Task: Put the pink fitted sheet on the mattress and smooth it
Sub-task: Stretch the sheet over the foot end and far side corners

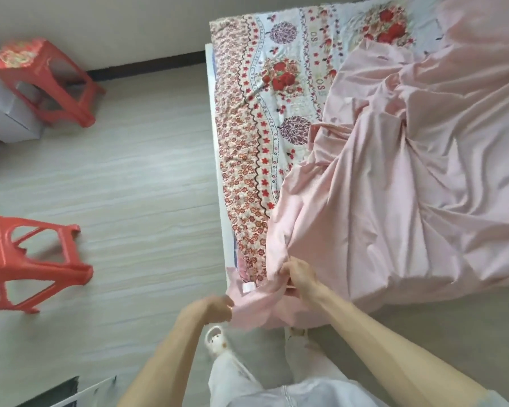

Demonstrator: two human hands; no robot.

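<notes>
Pink fitted sheet (409, 186) rumpled over floral mattress (241, 171) printed "OS", left grip (218, 308) and right grip (299, 276) both clutching sheet hem at mattress's near corner, white tag (249, 287) unreadable

sheet (409, 177) on mattress (247, 177) right | stools (41, 80) left

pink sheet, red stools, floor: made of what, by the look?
The pink sheet looks like thin woven cloth, cotton or polyester, faintly shiny: it drapes in soft folds. The red stools look like glossy moulded plastic, one-piece legs. The floor looks like pale wood-grain laminate or vinyl; can't tell which.
</notes>
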